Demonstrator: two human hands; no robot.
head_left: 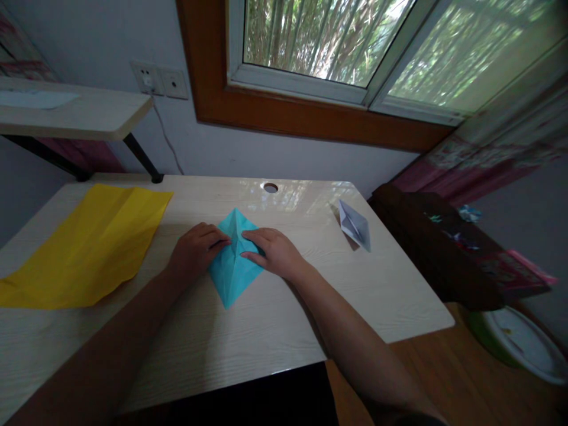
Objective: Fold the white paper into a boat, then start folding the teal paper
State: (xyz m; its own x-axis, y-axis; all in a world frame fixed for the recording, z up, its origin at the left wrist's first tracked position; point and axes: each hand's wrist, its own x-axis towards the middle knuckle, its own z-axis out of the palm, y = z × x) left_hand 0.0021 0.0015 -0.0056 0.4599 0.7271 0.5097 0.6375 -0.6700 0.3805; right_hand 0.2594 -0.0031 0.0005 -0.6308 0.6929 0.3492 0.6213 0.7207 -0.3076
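A light-blue sheet of folding paper (229,278), creased into a diamond shape, rests on the pale desk. At its left edge my left hand (195,251) is closed, fingertips pressed together on the paper near its middle. From the right, my right hand (276,251) grips the sheet, thumb and forefinger pressing on it close to the centre crease. Parts of the paper's side corners are hidden under both hands. Off to the right stands a folded white paper piece (354,225), apart from my hands.
A large yellow sheet (97,242) lies at the left of the desk (275,331). Behind it a raised shelf (102,112) stands on black legs. A round cable hole (270,187) is near the back edge. At the right are a dark wooden cabinet (426,254) and a round tub (523,340).
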